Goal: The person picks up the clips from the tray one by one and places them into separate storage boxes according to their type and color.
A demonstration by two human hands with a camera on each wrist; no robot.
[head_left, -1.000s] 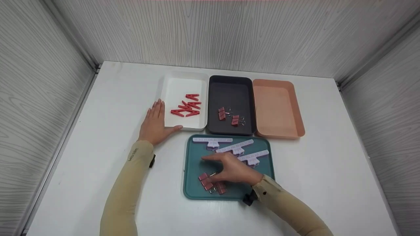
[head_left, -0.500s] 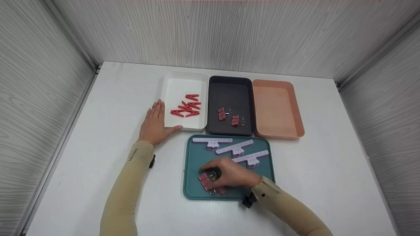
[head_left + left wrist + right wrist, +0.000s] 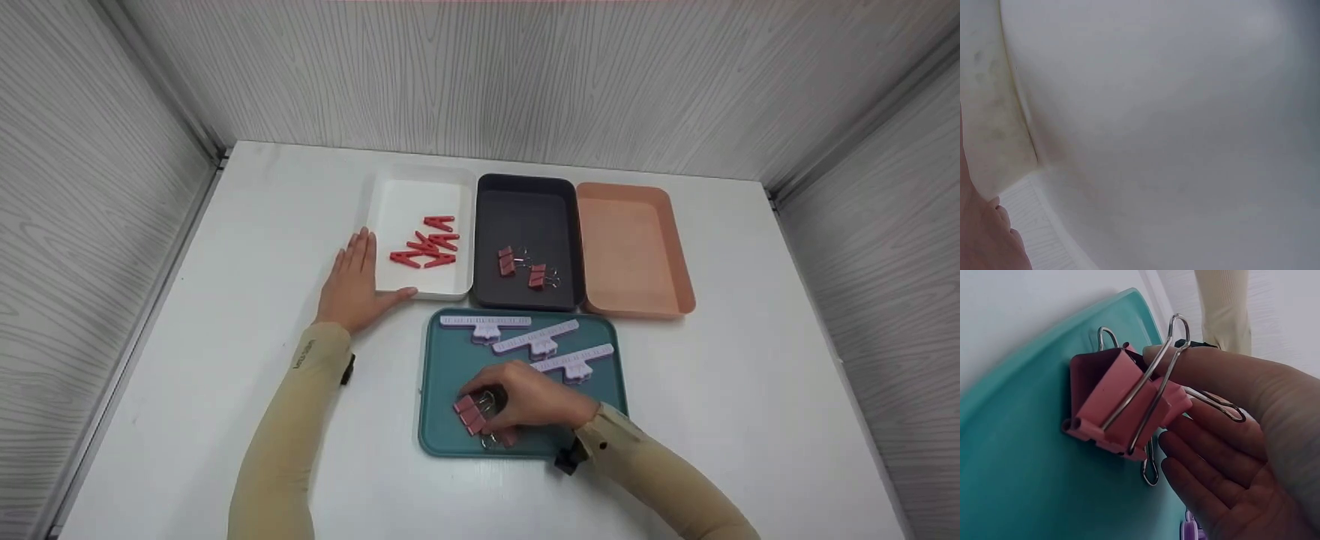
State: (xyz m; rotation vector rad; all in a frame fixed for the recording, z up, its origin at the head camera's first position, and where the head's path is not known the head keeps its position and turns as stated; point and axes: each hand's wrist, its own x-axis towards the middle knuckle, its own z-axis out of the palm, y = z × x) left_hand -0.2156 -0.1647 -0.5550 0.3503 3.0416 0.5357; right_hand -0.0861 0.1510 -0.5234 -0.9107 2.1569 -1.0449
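My right hand (image 3: 529, 397) is low over the teal tray (image 3: 439, 360), thumb and forefinger pinching a pink binder clip (image 3: 470, 415). In the right wrist view, a pink binder clip (image 3: 1123, 402) with raised wire handles stands in front of the thumb, partly hiding what the fingertips grip. Another pink clip (image 3: 508, 436) shows partly below the hand. My left hand (image 3: 352, 289) lies with straight fingers along the left side of the white tray (image 3: 382, 195), thumb at its front corner. The left wrist view shows part of that hand (image 3: 988, 236) beside the pale tray wall.
Several red clips (image 3: 426, 244) lie in the white tray. Beside it, a dark tray (image 3: 529, 210) holds two pink binder clips (image 3: 538, 276). An orange tray (image 3: 634, 247) stands at the right. Three lilac ruler-like clips (image 3: 536, 337) occupy the teal tray's far part.
My right hand has lowered toward the pink binder clips, and its thumb and forefinger have closed around one. The left hand has stayed in place.
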